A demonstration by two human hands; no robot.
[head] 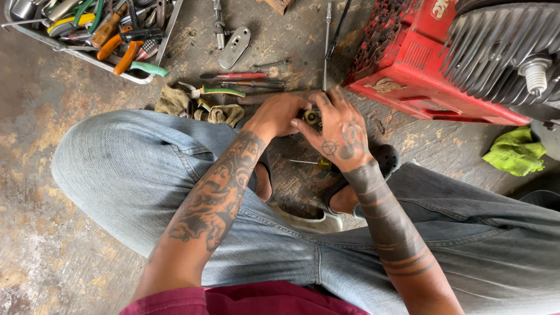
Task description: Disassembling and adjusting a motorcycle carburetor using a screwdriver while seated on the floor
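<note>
Just above the frame's centre, our left hand (279, 116) and right hand (340, 131) close their fingers around a small metal part with a brass-coloured end (311, 117). We judge it light, rigid, possibly greasy; best gripped by its sides.

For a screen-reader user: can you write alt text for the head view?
Both hands, left hand and right hand, meet around a small yellowish part above a stained concrete floor. Loose hand tools and a tray of tools lie ahead, with a red engine at right.
</note>
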